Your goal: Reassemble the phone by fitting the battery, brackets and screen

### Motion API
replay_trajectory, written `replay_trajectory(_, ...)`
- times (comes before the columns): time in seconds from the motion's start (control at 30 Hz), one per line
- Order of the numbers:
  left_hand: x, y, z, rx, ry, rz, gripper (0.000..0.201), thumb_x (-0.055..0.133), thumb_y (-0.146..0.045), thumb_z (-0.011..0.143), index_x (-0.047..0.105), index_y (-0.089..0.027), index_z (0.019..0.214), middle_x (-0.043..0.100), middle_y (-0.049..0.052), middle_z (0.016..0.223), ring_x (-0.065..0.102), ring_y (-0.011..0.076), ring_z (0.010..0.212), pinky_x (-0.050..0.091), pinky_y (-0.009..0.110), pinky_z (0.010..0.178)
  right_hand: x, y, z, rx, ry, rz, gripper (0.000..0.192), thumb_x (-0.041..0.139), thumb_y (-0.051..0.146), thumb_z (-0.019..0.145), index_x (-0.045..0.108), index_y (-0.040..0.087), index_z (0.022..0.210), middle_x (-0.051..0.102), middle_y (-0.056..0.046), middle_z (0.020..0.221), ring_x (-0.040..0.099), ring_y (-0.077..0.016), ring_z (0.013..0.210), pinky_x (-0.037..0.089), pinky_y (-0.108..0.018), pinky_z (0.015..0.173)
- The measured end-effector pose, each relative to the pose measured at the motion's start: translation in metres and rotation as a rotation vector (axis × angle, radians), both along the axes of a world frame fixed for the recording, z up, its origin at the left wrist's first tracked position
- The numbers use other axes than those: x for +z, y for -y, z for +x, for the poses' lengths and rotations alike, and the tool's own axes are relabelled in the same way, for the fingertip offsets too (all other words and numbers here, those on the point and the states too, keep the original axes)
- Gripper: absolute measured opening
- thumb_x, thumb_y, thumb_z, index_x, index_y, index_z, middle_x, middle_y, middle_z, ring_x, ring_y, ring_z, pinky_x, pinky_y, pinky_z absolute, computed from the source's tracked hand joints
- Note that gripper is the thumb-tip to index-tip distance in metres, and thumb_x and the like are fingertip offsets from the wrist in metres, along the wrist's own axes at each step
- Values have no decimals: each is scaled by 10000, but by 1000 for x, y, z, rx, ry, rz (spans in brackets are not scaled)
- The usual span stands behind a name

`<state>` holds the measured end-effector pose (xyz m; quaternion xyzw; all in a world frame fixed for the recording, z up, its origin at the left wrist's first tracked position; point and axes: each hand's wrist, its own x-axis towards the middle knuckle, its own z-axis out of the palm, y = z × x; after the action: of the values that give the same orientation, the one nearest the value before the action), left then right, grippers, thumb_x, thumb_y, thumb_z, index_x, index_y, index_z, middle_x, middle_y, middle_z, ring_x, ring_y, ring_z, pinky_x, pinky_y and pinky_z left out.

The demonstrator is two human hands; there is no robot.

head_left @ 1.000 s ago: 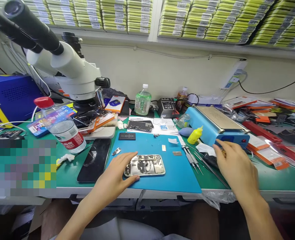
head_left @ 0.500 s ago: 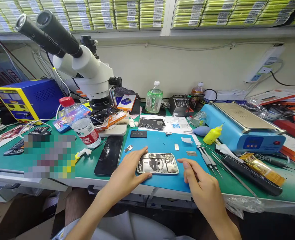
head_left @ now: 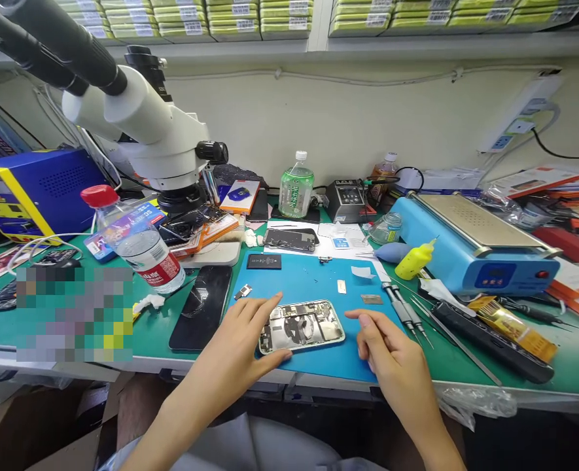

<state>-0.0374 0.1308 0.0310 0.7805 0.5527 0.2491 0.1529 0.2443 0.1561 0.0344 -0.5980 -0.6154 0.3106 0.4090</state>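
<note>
I see my left hand (head_left: 243,343) spread open around the left end of the opened phone (head_left: 301,325), thumb along its near edge and fingers over the far corner, touching the frame without closing on it. My right hand (head_left: 392,360) rests open on the blue mat (head_left: 318,281) just to the right of the phone, index finger stretched toward its right end but a little apart from it; it holds nothing.

The phone lies flat, insides up, near the front edge of the mat, which sits on the green surface (head_left: 466,369). Left of the mat, a black phone screen (head_left: 201,306) lies face up. Behind it stands a water bottle with a red cap (head_left: 137,241), tilted in this view, and a white microscope (head_left: 137,124) rises over the back left.

On the mat's far part I see a small black battery (head_left: 264,261) and a few small loose parts. To the right of my right hand lie screwdrivers (head_left: 401,311) and tweezers (head_left: 429,320), then a yellow squeeze bottle (head_left: 415,260) and a light blue heating plate (head_left: 475,245). A green bottle (head_left: 296,190) stands by the wall.
</note>
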Motion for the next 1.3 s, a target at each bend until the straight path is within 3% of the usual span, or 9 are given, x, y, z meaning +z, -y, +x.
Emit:
replay_trajectory(0.23,-13,22,24,229,-69,121,839,715,-413,1009,284,-336,1724,598,140,1423,640,379,1248,572,542,1053,-3,1,3,-11,24,-31,570,509,707,1056,792,229,1178,598,15,634,497,-140,520,408,-264,489)
replay_trajectory(0.4,-8,19,64,456,-258,157,826,733,-453,943,395,-224,1661,595,201,1461,651,357,981,576,537,832,-12,0,3,-27,20,13,582,526,734,1036,798,238,1174,588,20,626,497,-137,507,412,-256,471)
replay_trajectory(0.63,0,7,90,610,-307,129,839,785,-490,950,415,-182,1637,624,179,1478,692,326,972,610,469,799,-6,0,2,-42,76,-2,607,510,754,1027,794,241,1182,606,20,641,539,-141,530,470,-244,519)
replay_trajectory(0.73,6,8,79,470,-226,130,826,812,-549,950,450,-178,1593,604,179,1514,723,318,1029,627,450,841,-5,0,1,-43,98,24,616,507,771,1013,801,246,1144,607,17,636,545,-143,531,468,-245,515)
replay_trajectory(0.8,14,7,61,354,-161,134,657,792,-471,995,508,-200,1522,616,141,1487,736,264,1077,621,373,852,-4,1,0,-40,108,33,618,505,777,1008,804,250,1129,610,16,636,546,-143,528,463,-245,509)
replay_trajectory(0.87,24,1,36,359,-231,139,381,738,-347,1047,614,-201,1376,679,99,1340,737,224,1029,599,336,836,-4,0,0,-36,112,37,622,504,783,1005,805,251,1121,610,18,633,539,-141,518,461,-246,502)
replay_trajectory(0.97,34,-15,0,440,-307,151,163,716,-291,1059,725,-186,1182,733,112,1181,694,323,1089,548,463,935,-3,1,-1,-24,116,49,613,512,774,1007,808,248,1111,611,18,629,553,-141,527,466,-243,512)
replay_trajectory(1.07,31,-31,-19,454,-351,147,189,787,-319,1014,769,-161,1117,758,148,1143,660,380,1105,501,511,922,-3,1,-2,-20,110,63,601,509,755,1021,812,244,1107,610,18,626,558,-139,532,464,-242,518)
replay_trajectory(1.3,17,-33,-18,388,-272,150,92,724,-264,1058,781,-204,1099,789,99,1146,652,343,1083,425,486,919,-8,3,-1,-14,98,64,538,521,688,1059,810,245,1155,612,24,638,541,-135,533,442,-243,507)
